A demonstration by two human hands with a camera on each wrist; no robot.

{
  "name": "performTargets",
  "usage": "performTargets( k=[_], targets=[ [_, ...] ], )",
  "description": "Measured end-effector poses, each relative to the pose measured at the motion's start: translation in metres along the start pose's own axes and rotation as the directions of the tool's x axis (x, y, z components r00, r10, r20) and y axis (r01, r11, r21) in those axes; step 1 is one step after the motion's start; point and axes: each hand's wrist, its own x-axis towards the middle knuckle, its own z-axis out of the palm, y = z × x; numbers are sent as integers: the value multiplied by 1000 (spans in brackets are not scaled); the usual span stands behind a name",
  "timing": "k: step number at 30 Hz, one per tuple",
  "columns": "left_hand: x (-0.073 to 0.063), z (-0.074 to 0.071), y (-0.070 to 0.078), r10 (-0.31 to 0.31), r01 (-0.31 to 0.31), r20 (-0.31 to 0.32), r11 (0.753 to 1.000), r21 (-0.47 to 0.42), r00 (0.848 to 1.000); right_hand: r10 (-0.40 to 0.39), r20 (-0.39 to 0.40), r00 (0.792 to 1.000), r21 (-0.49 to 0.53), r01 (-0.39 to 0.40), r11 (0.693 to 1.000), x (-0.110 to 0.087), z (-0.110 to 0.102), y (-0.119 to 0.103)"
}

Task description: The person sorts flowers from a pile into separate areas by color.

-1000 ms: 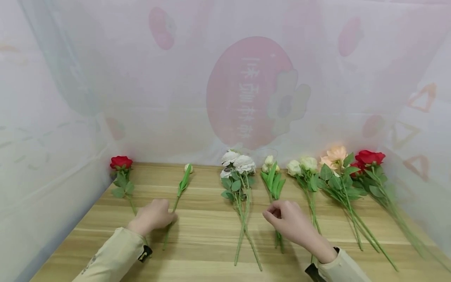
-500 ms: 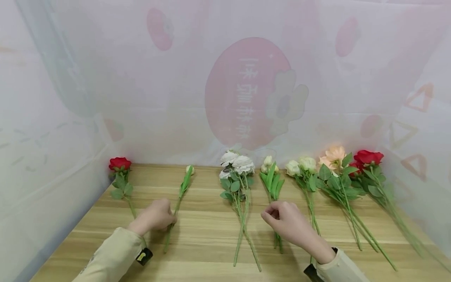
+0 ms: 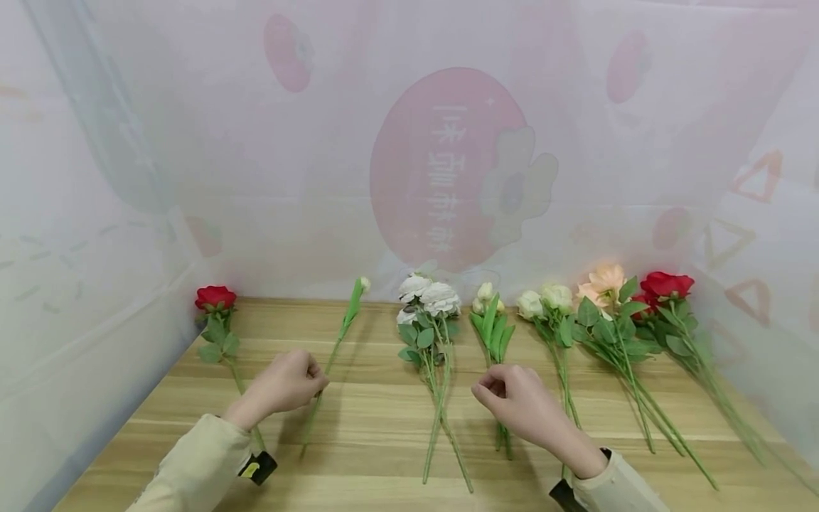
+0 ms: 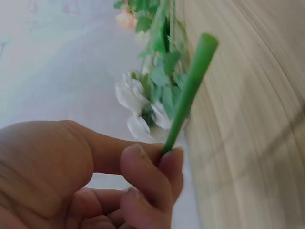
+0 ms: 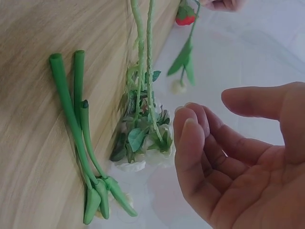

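My left hand [image 3: 281,384] pinches the green stem [image 4: 188,90] of a single white tulip [image 3: 352,309], between thumb and fingers. The bloom is raised and leans toward the back right; in the left wrist view the stem's cut end points up, clear of the table. My right hand [image 3: 527,405] hovers above a small bunch of white tulips [image 3: 491,331], its fingers loosely bent. Seen from the right wrist, a gap separates thumb and fingertips, with nothing held; the tulip stems [image 5: 71,109] lie apart from the hand.
A red rose [image 3: 215,299] lies at the left, its stem partly behind my left forearm. White flowers [image 3: 438,299] lie mid-table. Pale green-white flowers [image 3: 553,299], peach flowers [image 3: 604,284] and red roses [image 3: 667,286] fill the right. A printed cloth [image 3: 320,178] rises behind the wooden table [image 3: 371,427].
My left hand has lifted a little and shifted right with the tulip, whose bloom has moved up and right off the table. The right hand has stayed nearly still.
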Motion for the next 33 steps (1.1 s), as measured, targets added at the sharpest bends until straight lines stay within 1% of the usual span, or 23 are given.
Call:
performTargets(
  k=[3,5,7,9,11,12,15,18,20,22,24,26,28,30,31,33],
  targets=[
    [-3,0,9,53,-54,-28,998,-35,998,5,3,1000,19,-5,1000,0,0,-1],
    [-5,1,18,85,-88,-44,993,-75,995,9,12,1000,66,-10,998,0,0,-1],
    [-8,4,27,115,-122,-59,985,-124,992,14,25,1000,134,-17,991,-1,0,-2],
    [-9,7,36,154,-166,-80,971,-169,985,18,39,999,225,-26,974,-2,0,-4],
    [-11,13,46,196,-214,-101,955,-206,975,24,50,998,319,-39,947,-2,0,-8],
    [-12,16,50,221,-241,-112,946,-217,969,33,58,998,369,-52,928,-2,1,-11],
    [-18,24,64,292,-322,-152,916,-238,944,74,80,994,502,-104,859,-4,2,-21],
    [-26,32,76,348,-390,-188,879,-276,918,114,87,990,591,-144,794,-8,6,-34],
    [-33,38,83,373,-423,-206,847,-323,904,125,76,989,622,-144,769,-11,9,-43],
    [-39,42,89,392,-444,-210,812,-379,896,120,58,991,648,-129,751,-14,12,-52],
    [-45,46,94,408,-456,-204,782,-425,890,110,37,993,665,-107,739,-16,14,-60],
    [-49,49,98,420,-461,-195,758,-461,886,91,18,996,676,-79,733,-18,17,-67],
    [-53,53,100,428,-459,-181,745,-485,885,76,3,997,685,-57,726,-19,19,-72],
    [-55,58,101,442,-466,-172,734,-495,880,60,-18,998,680,-32,733,-20,21,-75],
    [-56,60,101,454,-474,-171,727,-496,875,52,-25,998,677,-21,736,-20,22,-76],
    [-58,64,100,471,-479,-155,717,-506,868,31,-36,999,662,1,750,-22,24,-75]
  ],
)
